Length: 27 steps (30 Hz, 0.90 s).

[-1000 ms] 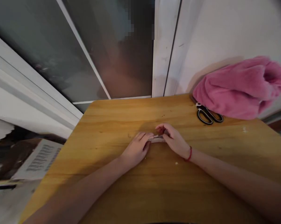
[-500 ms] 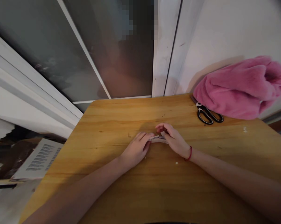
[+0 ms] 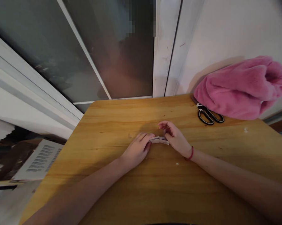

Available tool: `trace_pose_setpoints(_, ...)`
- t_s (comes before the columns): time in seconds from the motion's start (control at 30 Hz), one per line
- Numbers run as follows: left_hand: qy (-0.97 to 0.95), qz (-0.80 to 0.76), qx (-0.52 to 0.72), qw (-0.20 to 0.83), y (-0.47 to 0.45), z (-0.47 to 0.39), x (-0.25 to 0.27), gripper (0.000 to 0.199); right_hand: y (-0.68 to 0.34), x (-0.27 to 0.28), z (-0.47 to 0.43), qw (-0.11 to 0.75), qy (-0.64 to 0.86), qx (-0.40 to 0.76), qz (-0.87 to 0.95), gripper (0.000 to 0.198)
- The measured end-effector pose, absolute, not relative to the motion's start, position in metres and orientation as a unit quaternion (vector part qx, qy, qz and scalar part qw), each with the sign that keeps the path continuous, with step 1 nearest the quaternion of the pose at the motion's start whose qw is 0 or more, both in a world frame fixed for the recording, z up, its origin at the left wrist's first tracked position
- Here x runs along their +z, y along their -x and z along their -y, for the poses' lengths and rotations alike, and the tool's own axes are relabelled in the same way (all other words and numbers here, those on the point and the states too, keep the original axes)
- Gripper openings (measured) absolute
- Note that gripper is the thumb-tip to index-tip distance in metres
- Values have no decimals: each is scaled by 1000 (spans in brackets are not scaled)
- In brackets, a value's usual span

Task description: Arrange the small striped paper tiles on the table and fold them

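Observation:
A narrow folded strip of pale paper lies on the wooden table, between my two hands. My left hand is closed over its left end, the fingertips pressing on it. Beside the right end, my right hand pinches a thin upright piece of the paper between thumb and finger, while its other fingers curl above. A red cord circles the right wrist. The far ends of the strip are partly hidden by my fingers.
Black-handled scissors lie at the back right, their blades under a pink plush cloth. Small white scraps dot the table. A glass-paned door stands behind; a printed carton sits at lower left.
My right hand has shifted slightly up and away from the strip, exposing more of its right end. My left hand stays in place.

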<state>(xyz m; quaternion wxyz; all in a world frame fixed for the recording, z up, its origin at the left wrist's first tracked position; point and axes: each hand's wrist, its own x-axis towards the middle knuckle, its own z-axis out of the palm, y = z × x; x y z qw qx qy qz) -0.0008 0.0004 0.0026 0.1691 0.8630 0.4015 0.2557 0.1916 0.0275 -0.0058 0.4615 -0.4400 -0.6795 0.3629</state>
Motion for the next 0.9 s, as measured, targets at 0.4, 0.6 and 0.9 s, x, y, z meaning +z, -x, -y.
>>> trace_pose_setpoints(0.4, -859, -408, 246, 187, 2, 0, 6, 30, -194, 6, -21, 465, 448, 202, 737, 25)
trace_pose_setpoints(0.6, -874, -380, 234, 193, 1, 2, 10, 29, -193, 5, -22, 415, 370, 184, 811, 31)
trace_pose_setpoints(0.9, -848, -412, 249, 221, 1, 2, 6, 26, -189, 2, -15, 380, 340, 224, 831, 32)
